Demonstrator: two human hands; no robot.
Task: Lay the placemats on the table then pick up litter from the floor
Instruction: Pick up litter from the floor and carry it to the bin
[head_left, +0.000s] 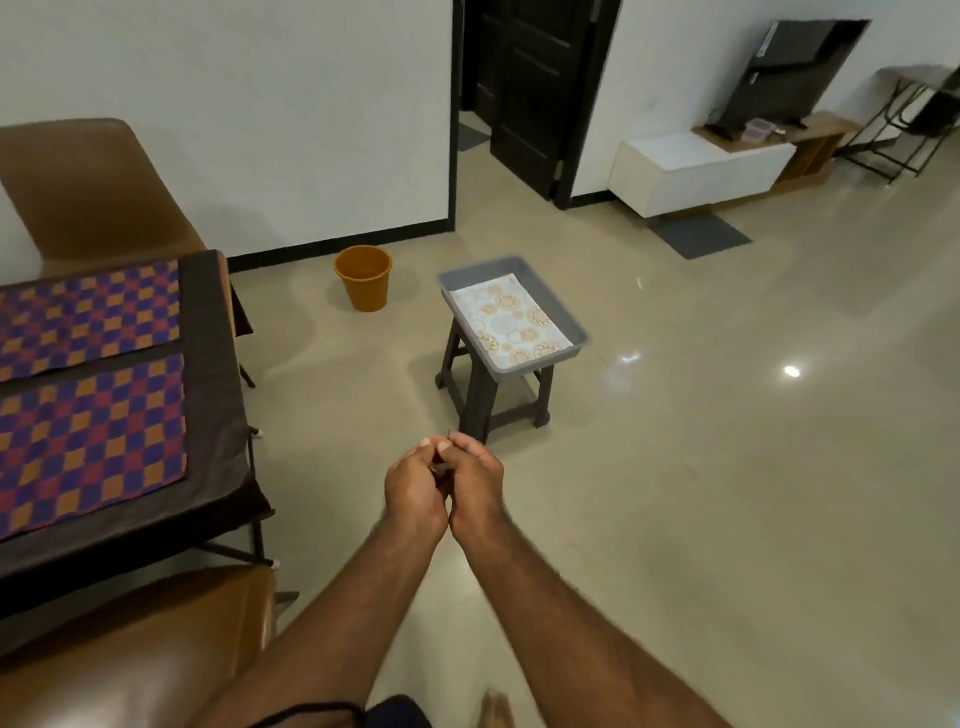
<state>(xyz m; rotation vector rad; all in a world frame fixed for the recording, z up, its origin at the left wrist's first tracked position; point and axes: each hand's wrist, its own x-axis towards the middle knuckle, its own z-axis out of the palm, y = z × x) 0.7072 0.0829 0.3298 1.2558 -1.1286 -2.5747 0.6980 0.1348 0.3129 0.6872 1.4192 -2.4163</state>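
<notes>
Two checkered purple-and-orange placemats (88, 312) (93, 436) lie flat side by side on the dark table (218, 405) at the left. A floral placemat (511, 319) rests in a grey tray (582, 338) on a dark stool (493, 400). My left hand (415, 488) and my right hand (475, 480) are pressed together in front of me, fingers curled around something small and dark that I cannot make out. A tiny pale scrap of litter (640, 282) lies on the floor beyond the tray.
An orange bucket (363, 278) stands by the wall. Brown chairs sit at the table's far end (98, 192) and near end (135, 649). A dark doorway (524, 93), a white TV bench (696, 171) and a grey mat (701, 236) are further back.
</notes>
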